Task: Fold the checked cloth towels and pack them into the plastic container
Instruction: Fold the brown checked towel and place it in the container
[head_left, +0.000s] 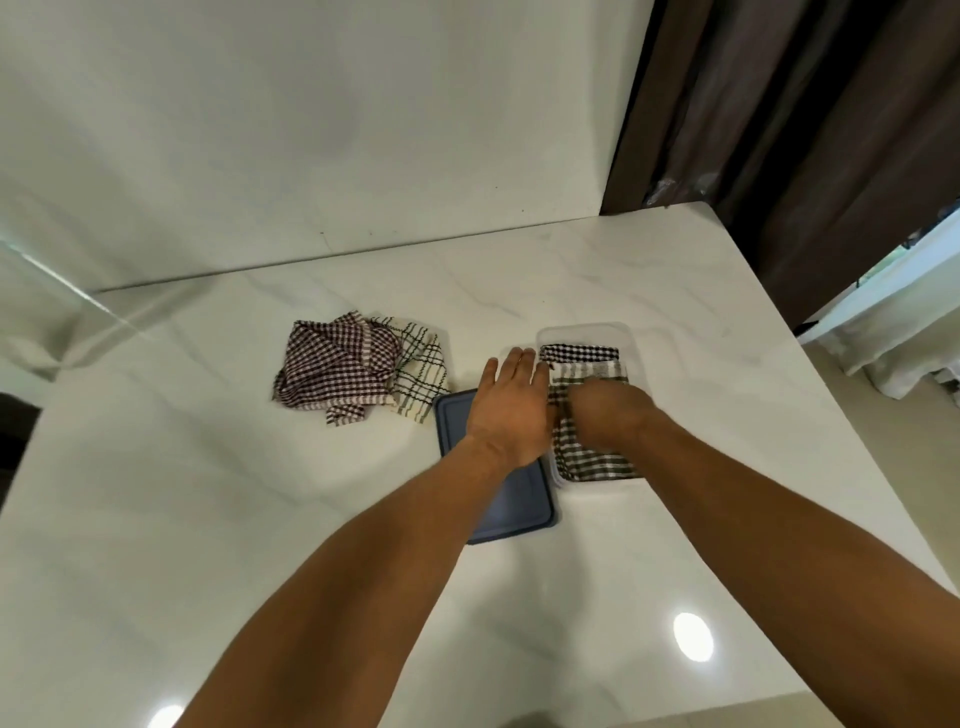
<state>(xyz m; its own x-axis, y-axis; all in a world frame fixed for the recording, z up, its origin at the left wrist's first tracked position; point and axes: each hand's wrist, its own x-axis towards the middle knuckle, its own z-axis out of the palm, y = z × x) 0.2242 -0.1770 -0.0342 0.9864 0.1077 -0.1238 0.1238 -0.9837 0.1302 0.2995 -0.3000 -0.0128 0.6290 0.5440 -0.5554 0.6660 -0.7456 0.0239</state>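
From the head view, I judge the main risk is the dark checked towel (592, 460) bunching against the rim of the plastic container (587, 328), or springing open once pressure lifts. Then the blue lid (498, 501), lying just left of the container, may not seat later. The light container could also skid on the glossy desk (208, 519). The left grip (511, 402) is flat, fingers straight, at the container's left rim, holding nothing. The right grip (608, 410) sits on the towel inside the container; blur hides whether it presses or pinches. Two crumpled towels (358, 374) lie on the desk further left.
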